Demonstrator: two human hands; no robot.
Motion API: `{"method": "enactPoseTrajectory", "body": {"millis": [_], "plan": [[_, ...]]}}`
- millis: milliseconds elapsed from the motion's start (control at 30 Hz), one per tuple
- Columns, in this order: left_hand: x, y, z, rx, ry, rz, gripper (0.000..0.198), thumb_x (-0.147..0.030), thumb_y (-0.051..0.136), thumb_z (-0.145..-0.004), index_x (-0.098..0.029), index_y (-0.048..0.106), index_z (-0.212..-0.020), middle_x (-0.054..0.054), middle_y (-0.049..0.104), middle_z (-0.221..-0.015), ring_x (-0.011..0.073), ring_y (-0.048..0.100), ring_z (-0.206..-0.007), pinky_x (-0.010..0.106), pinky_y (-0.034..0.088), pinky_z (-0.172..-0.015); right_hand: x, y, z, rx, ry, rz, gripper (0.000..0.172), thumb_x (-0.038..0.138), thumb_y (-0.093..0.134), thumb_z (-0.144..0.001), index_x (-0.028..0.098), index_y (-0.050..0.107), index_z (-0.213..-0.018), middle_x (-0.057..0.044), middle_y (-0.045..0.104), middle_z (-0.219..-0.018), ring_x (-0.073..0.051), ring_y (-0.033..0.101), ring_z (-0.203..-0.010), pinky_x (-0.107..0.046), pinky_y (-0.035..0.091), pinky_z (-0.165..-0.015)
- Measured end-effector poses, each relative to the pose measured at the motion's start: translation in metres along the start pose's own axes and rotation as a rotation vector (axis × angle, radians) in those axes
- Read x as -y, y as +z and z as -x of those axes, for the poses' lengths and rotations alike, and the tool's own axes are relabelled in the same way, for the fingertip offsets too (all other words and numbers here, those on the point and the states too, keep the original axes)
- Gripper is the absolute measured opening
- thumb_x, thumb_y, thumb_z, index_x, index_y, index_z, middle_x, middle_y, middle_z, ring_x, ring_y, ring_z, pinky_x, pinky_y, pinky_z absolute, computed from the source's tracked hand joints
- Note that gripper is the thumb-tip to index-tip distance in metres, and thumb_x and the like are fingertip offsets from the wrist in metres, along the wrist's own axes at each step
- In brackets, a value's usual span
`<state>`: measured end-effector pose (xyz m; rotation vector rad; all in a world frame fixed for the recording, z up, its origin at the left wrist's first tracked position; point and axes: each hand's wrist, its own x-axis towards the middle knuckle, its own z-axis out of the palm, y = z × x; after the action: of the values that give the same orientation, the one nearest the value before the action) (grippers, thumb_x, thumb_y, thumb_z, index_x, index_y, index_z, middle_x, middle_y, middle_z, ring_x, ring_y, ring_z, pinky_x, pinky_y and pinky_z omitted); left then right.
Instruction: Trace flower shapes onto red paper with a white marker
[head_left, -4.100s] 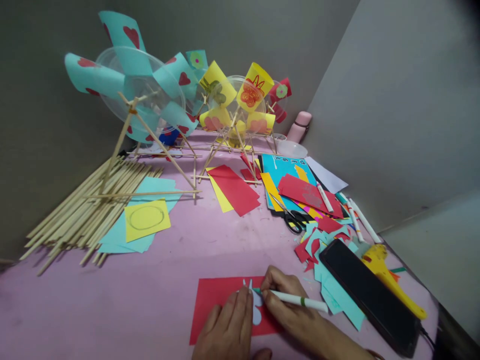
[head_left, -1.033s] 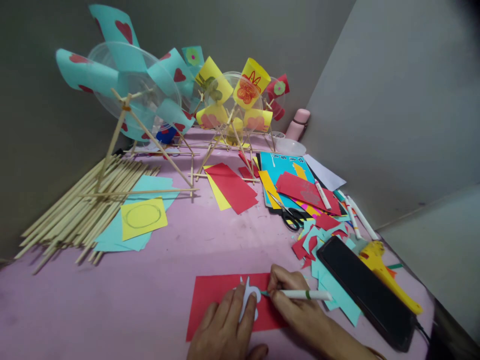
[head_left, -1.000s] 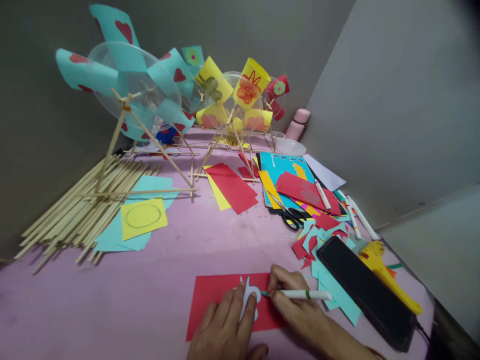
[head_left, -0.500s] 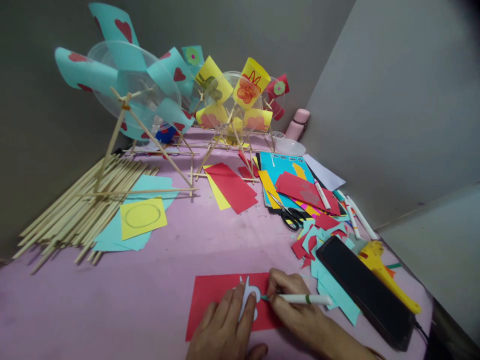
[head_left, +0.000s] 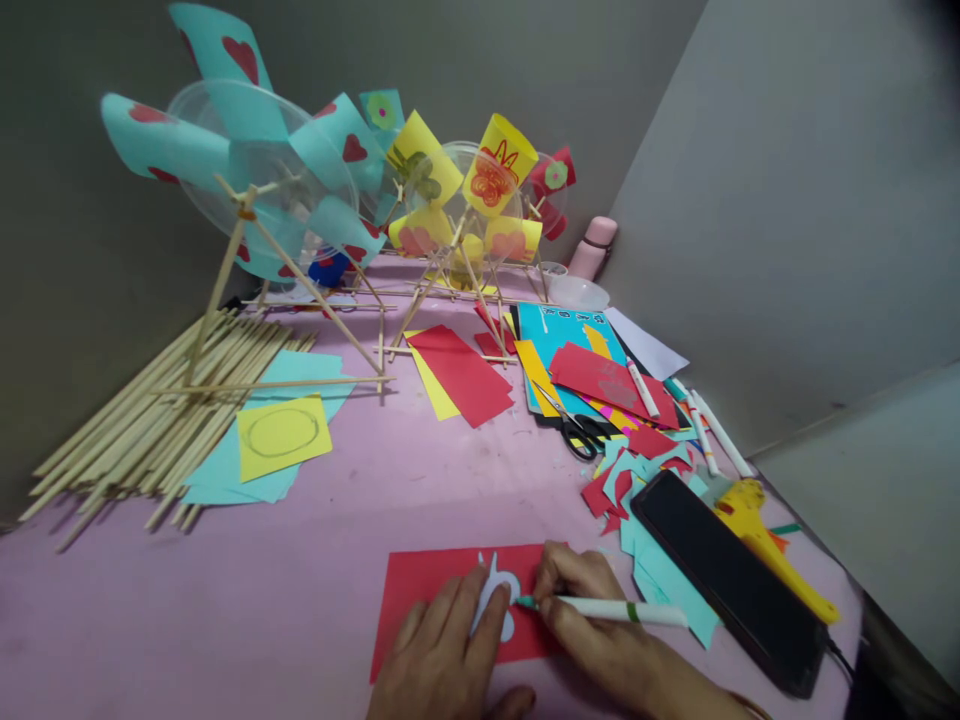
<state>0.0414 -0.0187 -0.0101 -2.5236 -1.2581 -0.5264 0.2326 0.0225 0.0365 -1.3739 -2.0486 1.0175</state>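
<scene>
My left hand (head_left: 442, 645) lies flat with its fingers stretched out. It presses a white paper cutout (head_left: 508, 627), curved at the side and with two thin points at the top, onto a sheet of red paper (head_left: 401, 580). Part of the cutout is hidden under the fingers. In my right hand (head_left: 592, 620) is a white felt-tip marker (head_left: 622, 610) with a green band, gripped near its green tip. The tip touches the right edge of the cutout, around its notch.
Paper windmills (head_left: 247, 150) on stick stands fill the back. Bamboo sticks (head_left: 150, 430) and a yellow paper (head_left: 285, 436) with a drawn oval lie left. At right are scissors (head_left: 581, 432), paper scraps (head_left: 622, 480), a phone (head_left: 727, 575) and a yellow glue gun (head_left: 776, 560).
The marker tip has moved slightly down along the cutout's edge into its notch, and the pen's back end has swung right. My left hand stays pressed on the cutout.
</scene>
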Motion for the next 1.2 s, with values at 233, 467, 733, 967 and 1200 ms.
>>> {"method": "enactPoseTrajectory", "body": {"millis": [233,467,733,967,1200], "plan": [[0.001,0.0,0.0,0.023,-0.04,0.068,0.067,-0.06,0.064,-0.072,-0.018,0.054,-0.124,0.009,0.066,-0.114,0.023,0.064,-0.094,0.031,0.052,-0.074,0.01,0.001,-0.004,0.093,-0.01,-0.111,0.008,0.019,0.035,-0.07,0.024,0.04,-0.066,0.004,0.045,-0.053,-0.013,0.04,-0.044,-0.024,0.031,-0.045],[0.002,0.0,-0.003,0.042,-0.06,0.1,0.068,-0.056,0.068,-0.07,-0.019,0.052,-0.124,0.01,0.065,-0.116,0.0238,0.064,-0.095,0.032,0.054,-0.072,0.009,0.001,-0.004,0.101,-0.012,-0.15,0.008,0.018,0.037,-0.07,0.023,0.041,-0.066,0.004,0.045,-0.053,-0.013,0.041,-0.045,-0.024,0.031,-0.045],[0.002,0.0,-0.002,0.03,-0.059,0.115,0.069,-0.058,0.067,-0.071,-0.019,0.051,-0.125,0.01,0.064,-0.115,0.024,0.064,-0.095,0.032,0.055,-0.071,0.007,0.003,-0.005,0.085,-0.022,-0.112,0.01,0.015,0.039,-0.07,0.023,0.043,-0.066,0.004,0.049,-0.055,-0.013,0.045,-0.049,-0.024,0.032,-0.048],[0.002,0.0,-0.003,0.039,-0.064,0.108,0.071,-0.056,0.07,-0.067,-0.019,0.051,-0.125,0.01,0.065,-0.115,0.0246,0.064,-0.095,0.033,0.054,-0.072,0.005,0.002,-0.002,0.069,-0.077,0.037,0.015,0.009,0.039,-0.073,0.022,0.047,-0.068,0.001,0.058,-0.066,-0.014,0.053,-0.062,-0.025,0.039,-0.06],[0.002,-0.001,-0.002,0.025,-0.058,0.103,0.068,-0.058,0.066,-0.071,-0.02,0.051,-0.125,0.009,0.065,-0.116,0.0242,0.065,-0.094,0.032,0.053,-0.072,-0.01,0.005,0.005,0.025,-0.197,0.163,0.018,0.007,0.041,-0.077,0.021,0.05,-0.07,-0.001,0.061,-0.074,-0.015,0.054,-0.068,-0.026,0.041,-0.065]]}}
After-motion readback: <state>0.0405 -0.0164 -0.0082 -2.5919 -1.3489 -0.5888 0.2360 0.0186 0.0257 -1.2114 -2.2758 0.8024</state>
